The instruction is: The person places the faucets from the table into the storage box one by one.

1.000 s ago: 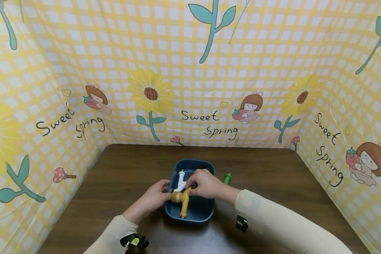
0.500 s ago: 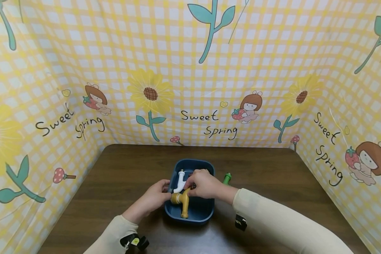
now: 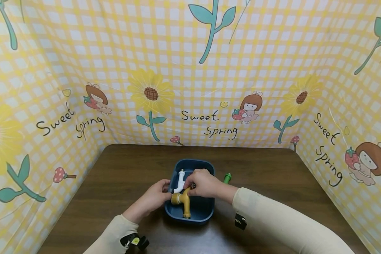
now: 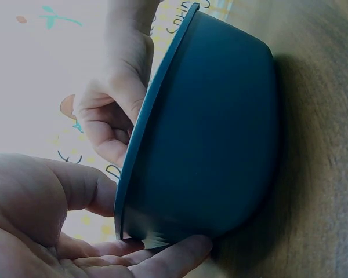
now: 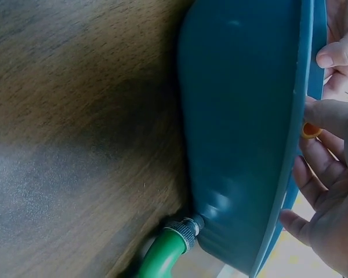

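A blue plastic basin stands on the table. My left hand grips its left rim, thumb over the edge and fingers against the outer wall. Inside, my right hand pinches a yellow plastic tap between thumb and fingers. The tap's ribbed end points left, near my left thumb, and its spout points toward the basin's front. An orange ring-shaped end shows between the right thumb and fingers. A white tap lies at the basin's back left. My right hand hides other things behind it.
A green tap with a grey ribbed collar lies on the brown wooden table, right beside the basin's right wall. Yellow checked cloth with printed flowers stands round the back and both sides.
The front end of the yellow tap has swung a little to the right under my right fingers. The left hand and the basin keep their places.
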`<action>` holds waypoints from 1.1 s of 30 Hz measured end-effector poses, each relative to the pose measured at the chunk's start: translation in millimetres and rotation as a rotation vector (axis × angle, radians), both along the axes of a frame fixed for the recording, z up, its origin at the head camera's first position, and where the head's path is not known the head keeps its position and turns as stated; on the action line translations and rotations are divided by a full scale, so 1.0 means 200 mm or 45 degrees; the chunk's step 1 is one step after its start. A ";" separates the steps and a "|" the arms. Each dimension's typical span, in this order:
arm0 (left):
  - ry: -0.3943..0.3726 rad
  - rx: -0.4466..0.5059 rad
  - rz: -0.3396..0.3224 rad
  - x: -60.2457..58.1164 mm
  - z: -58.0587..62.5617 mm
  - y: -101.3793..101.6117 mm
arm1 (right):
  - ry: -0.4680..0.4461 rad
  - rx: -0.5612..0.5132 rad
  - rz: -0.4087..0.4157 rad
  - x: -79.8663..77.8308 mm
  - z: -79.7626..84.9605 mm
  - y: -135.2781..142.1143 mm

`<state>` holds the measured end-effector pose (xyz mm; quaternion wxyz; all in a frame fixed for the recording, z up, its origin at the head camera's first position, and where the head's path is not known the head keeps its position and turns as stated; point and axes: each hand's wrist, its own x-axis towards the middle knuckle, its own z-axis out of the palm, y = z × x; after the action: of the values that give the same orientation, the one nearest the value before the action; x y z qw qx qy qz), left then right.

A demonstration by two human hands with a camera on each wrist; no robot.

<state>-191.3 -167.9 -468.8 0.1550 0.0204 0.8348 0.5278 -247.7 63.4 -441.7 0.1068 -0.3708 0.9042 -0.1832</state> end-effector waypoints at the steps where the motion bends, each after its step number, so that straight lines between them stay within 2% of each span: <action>1: 0.001 -0.001 -0.001 0.00 0.00 0.00 | 0.005 0.003 0.005 0.00 0.00 0.00; 7: 0.003 -0.009 0.006 0.00 0.00 0.00 | 0.031 0.016 0.031 0.00 0.01 0.00; 18: 0.010 0.013 0.012 0.00 -0.01 0.00 | -0.078 -0.059 -0.009 -0.02 0.05 0.02; 26: 0.005 0.003 0.005 0.00 -0.01 0.01 | -0.049 -0.078 0.024 -0.04 0.05 0.06; 33: -0.005 -0.008 0.006 -0.01 -0.01 0.01 | -0.130 -0.186 0.023 -0.05 0.06 0.10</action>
<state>-193.0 -166.4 -471.3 0.1556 0.0167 0.8363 0.5255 -257.7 83.0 -429.3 0.1270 -0.3759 0.8783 -0.2666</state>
